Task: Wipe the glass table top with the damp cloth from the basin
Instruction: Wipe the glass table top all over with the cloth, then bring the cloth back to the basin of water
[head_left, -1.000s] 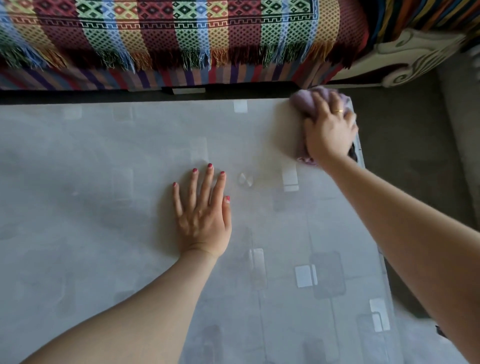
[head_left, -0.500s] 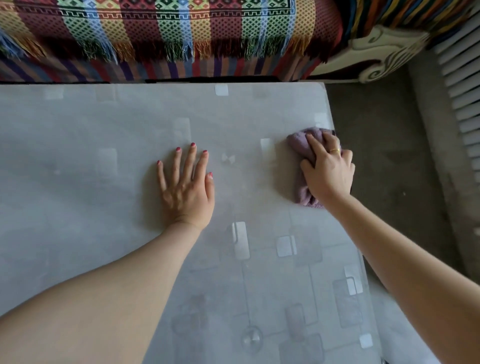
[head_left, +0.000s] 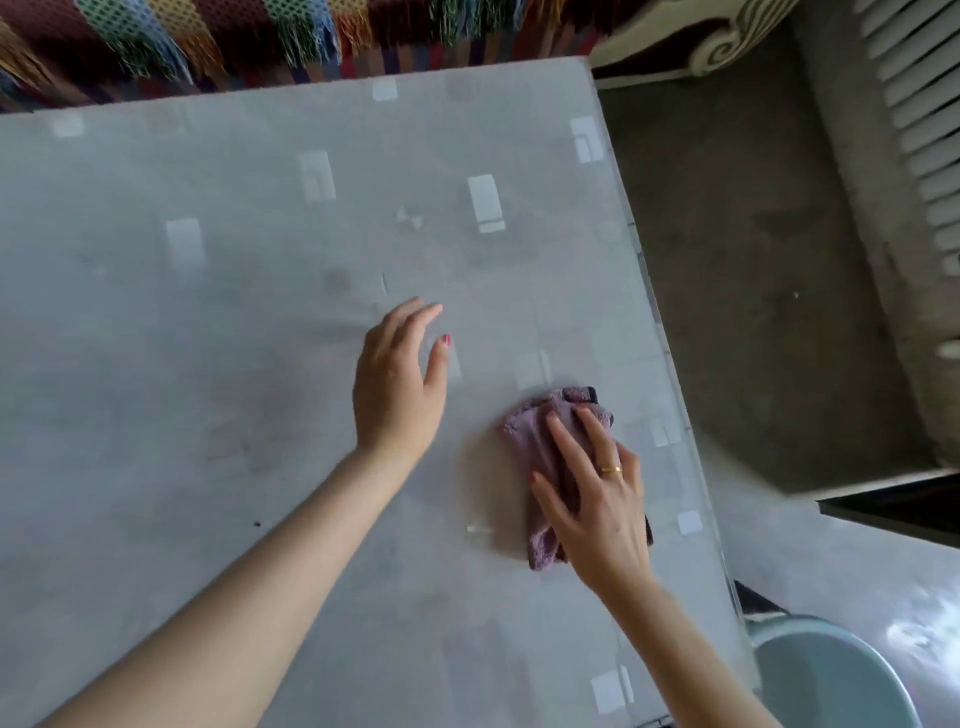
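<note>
The glass table top fills most of the head view, with pale rectangles showing through it. A crumpled purple cloth lies on the glass near the right edge. My right hand presses flat on the cloth, fingers spread over it, a gold ring on one finger. My left hand hovers just left of it above the glass, fingers loosely apart, holding nothing. A light blue basin stands on the floor at the bottom right, beside the table's corner.
A sofa with a striped, fringed blanket runs along the table's far edge. Grey floor lies to the right of the table. A white slatted surface is at the far right, and a dark ledge juts in below it.
My right hand has drawn the cloth along the right edge from the far corner toward me. My left hand has lifted off the glass, where it lay flat before.
</note>
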